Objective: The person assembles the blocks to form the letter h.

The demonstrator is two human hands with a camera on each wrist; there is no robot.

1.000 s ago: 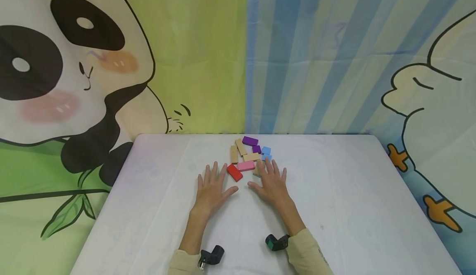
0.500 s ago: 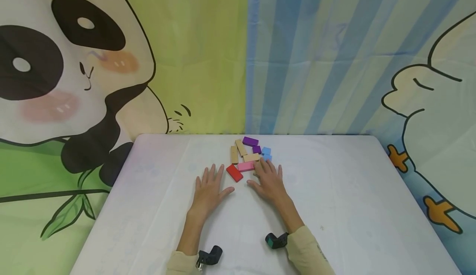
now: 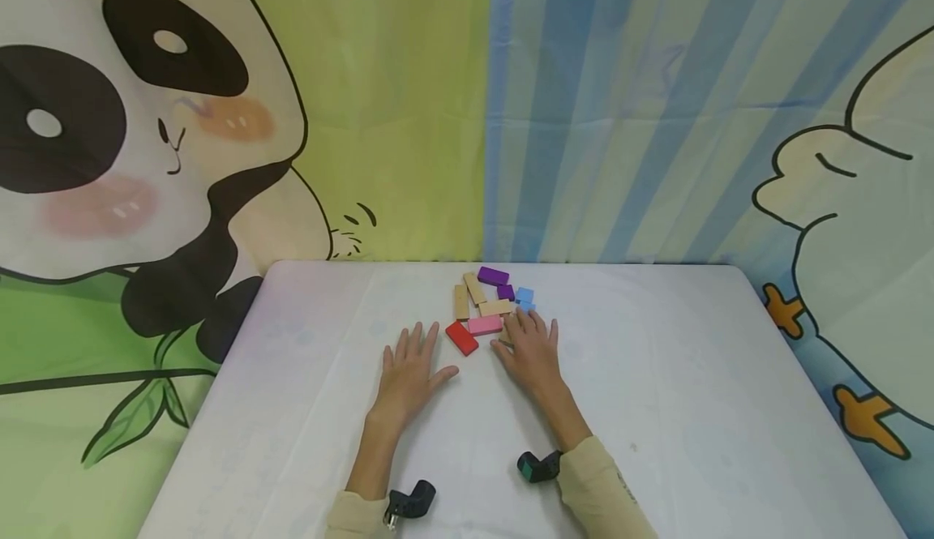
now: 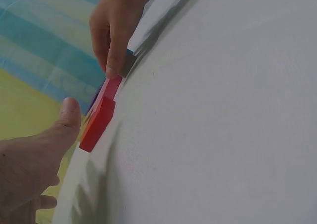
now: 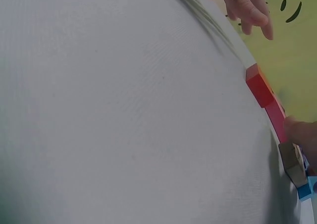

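Observation:
My right hand is over a tan wooden block, its fingers bent down across it and the thumb at the block's left end. In the head view the fingers hide most of this block. A pink block lies just left of those fingers, and a red block lies between the two hands. My left hand is spread with straight fingers near the table, left of the red block, holding nothing. In the left wrist view its thumb shows beside the red block.
Behind the pink block lie several tan blocks, two purple blocks and light blue blocks, grouped near the back edge of the white table. A patterned cloth hangs behind it.
My right hand has bent its fingers further over the tan block, and its thumb has come in toward the block. My left hand has drawn slightly left, away from the red block.

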